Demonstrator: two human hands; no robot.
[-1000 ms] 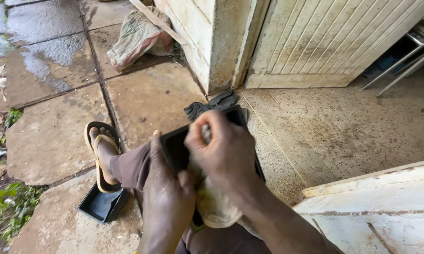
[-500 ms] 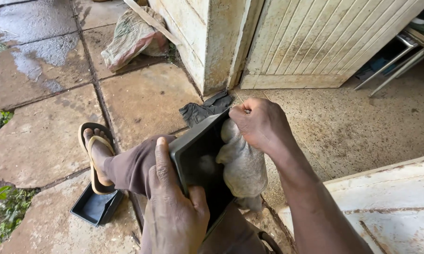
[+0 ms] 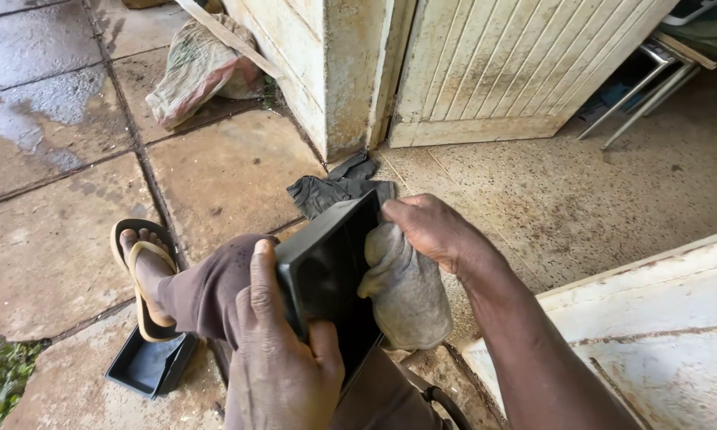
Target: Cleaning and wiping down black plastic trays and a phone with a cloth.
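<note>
A black rectangular tray [image 3: 327,279] is gripped at its near edge by the left hand [image 3: 283,362] and braced on the knee [image 3: 215,279], so its hollow is presented to the grey rag [image 3: 406,291] clutched in the right hand [image 3: 434,231].

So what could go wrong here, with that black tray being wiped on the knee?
1. The left hand holds the black tray tilted on the knee by one edge; a hard wipe might slip it from that grip onto the stone floor.
2. The grey cloth in the right hand hangs loose below the tray and may drag in the grit.
3. The second tray lies beside the sandalled foot and could get stepped on.
</note>
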